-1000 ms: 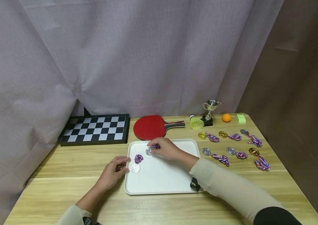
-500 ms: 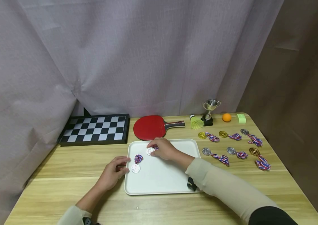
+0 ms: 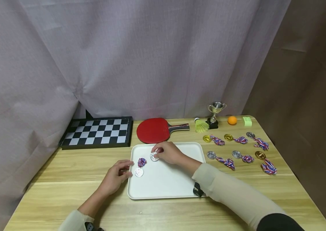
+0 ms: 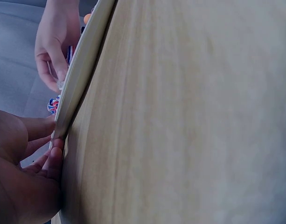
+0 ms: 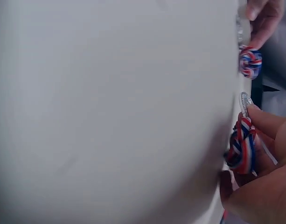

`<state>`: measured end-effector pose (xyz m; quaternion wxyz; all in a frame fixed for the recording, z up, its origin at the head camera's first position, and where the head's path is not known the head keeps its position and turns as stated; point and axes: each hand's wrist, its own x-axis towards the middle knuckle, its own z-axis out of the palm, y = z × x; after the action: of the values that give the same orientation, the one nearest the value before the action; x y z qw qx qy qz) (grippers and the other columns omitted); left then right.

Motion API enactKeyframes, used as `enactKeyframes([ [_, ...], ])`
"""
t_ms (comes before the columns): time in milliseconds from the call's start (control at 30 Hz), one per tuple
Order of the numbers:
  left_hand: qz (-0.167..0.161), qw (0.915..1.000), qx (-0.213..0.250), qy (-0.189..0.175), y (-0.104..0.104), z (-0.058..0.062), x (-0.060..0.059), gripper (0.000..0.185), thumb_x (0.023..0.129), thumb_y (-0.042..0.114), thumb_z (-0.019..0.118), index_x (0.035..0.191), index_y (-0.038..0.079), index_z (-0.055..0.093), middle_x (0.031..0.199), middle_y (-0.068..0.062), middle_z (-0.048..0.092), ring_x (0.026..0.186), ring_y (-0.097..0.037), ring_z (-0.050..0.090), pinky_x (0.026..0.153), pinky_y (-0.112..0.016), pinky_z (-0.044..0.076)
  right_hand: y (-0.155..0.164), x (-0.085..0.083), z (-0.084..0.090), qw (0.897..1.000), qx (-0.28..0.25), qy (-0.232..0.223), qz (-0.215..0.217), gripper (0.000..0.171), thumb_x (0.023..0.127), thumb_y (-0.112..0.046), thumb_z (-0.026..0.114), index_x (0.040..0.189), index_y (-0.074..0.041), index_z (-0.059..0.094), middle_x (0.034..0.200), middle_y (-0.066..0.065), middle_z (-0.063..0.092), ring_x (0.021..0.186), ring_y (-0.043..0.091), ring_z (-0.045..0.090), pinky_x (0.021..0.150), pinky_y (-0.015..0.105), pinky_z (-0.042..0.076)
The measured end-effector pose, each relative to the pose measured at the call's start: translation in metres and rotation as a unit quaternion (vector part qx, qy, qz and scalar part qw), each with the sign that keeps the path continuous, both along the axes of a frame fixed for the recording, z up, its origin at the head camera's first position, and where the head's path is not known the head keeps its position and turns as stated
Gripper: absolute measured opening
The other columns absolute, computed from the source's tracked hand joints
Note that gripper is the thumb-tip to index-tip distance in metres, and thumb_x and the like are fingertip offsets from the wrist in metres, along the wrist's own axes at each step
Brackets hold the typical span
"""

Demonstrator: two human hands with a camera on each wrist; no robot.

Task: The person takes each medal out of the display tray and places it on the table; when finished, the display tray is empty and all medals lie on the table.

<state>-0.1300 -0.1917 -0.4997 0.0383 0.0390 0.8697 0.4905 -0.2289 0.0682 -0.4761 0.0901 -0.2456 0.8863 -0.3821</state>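
Note:
A silver medal (image 3: 153,156) with a red, white and blue ribbon is pinched between the thumb and fingers of my right hand (image 3: 169,153), at the back left of the white tray (image 3: 171,176). In the right wrist view its bunched ribbon (image 5: 242,145) hangs by the fingers. Another silver medal (image 3: 139,172) lies flat near the tray's left rim, its knotted ribbon (image 3: 141,162) behind it. My left hand (image 3: 114,177) rests on that left rim with loosely bent fingers. The left wrist view shows its fingertips (image 4: 53,161) against the tray's side.
Right of the tray lie several gold, silver and bronze-coloured medals (image 3: 236,154). Behind stand a chessboard (image 3: 98,132), a red table tennis paddle (image 3: 152,130), a yellow shuttlecock (image 3: 201,125), a trophy cup (image 3: 216,110), an orange ball (image 3: 232,120) and a light-green block (image 3: 247,121).
My right hand has shifted the silver medal slightly over the back left of the tray, and less of its ribbon shows. The left hand stays at the rim.

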Motion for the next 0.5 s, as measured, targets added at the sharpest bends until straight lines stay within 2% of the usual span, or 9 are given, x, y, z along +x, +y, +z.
enactKeyframes([
  [233,-0.002,1.0,0.003,0.0,0.0,-0.002,0.0,0.038,0.092,-0.005,0.072,0.128,0.004,0.071,0.137,-0.012,0.061,0.112,-0.024,0.061,0.092,-0.028,0.055,0.013,0.012,0.019,0.997,-0.039,-0.063,-0.006,0.012,0.09,-0.009,0.078,0.101,-0.014,0.073,0.078,-0.002,0.062,0.068,0.012,0.053,0.056,0.023,0.042],
  [400,-0.002,1.0,-0.001,0.001,0.0,-0.001,0.0,0.038,0.092,-0.005,0.072,0.129,0.004,0.071,0.137,-0.012,0.061,0.112,-0.024,0.061,0.093,-0.03,0.056,0.034,0.025,0.025,0.994,-0.067,-0.086,0.002,0.012,0.091,-0.01,0.076,0.102,-0.011,0.071,0.077,-0.001,0.061,0.067,0.011,0.052,0.058,0.023,0.043],
  [500,-0.003,1.0,-0.001,0.001,0.0,-0.001,0.0,0.039,0.092,-0.005,0.072,0.129,0.004,0.07,0.137,-0.012,0.061,0.112,-0.024,0.062,0.093,-0.031,0.056,0.05,0.035,0.026,0.988,-0.1,-0.114,0.003,0.012,0.093,-0.007,0.074,0.104,-0.006,0.07,0.079,0.002,0.062,0.069,0.011,0.057,0.062,0.023,0.051],
])
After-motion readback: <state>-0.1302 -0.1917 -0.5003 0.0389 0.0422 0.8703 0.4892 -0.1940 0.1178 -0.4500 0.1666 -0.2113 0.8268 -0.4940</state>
